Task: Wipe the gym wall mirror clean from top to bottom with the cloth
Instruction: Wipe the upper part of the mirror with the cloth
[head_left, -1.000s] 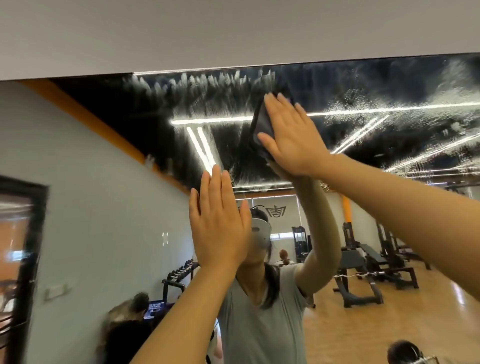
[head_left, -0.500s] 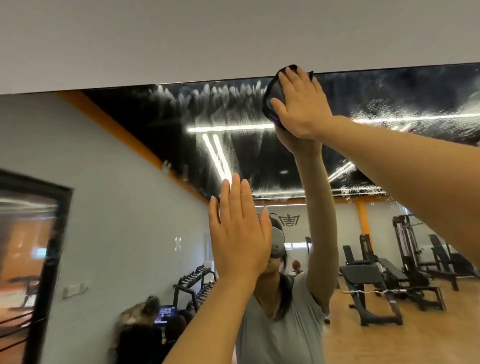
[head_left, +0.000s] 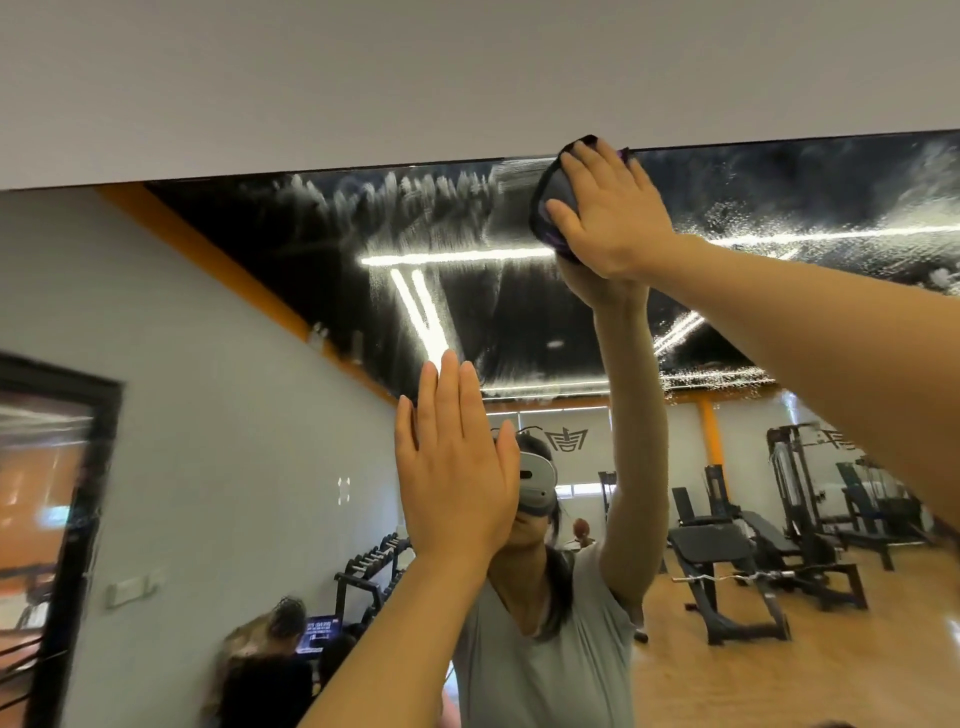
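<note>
the mirror (head_left: 311, 291) filled the wall below a plain pale wall band (head_left: 363, 78), its top edge running slantwise across the view. its upper part reflected a dark ceiling and bright strip lights, and this part was streaked with whitish smears: feathery vertical marks along the top left, a cloudy film across the middle, and beaded droplets and speckles to the right of the raised arm. lower down the glass looked clearer and showed a pale side wall, a wooden floor, weight benches (head_left: 727, 551) and a dumbbell rack (head_left: 374, 566).

the cloth (head_left: 551, 197), dark with a hint of purple, lay bunched against the glass right at the top edge, a little of it poking above the fingertips onto the pale band. the right hand (head_left: 608, 213) pressed it flat to the mirror, fingers spread and nearly straight over it, thumb stretched out to the left across the cloth.

the left hand (head_left: 452, 478) was lower and to the left, palm towards the glass, fingers straight and close together, grasping nothing; whether it touched the mirror could not be told.
</note>
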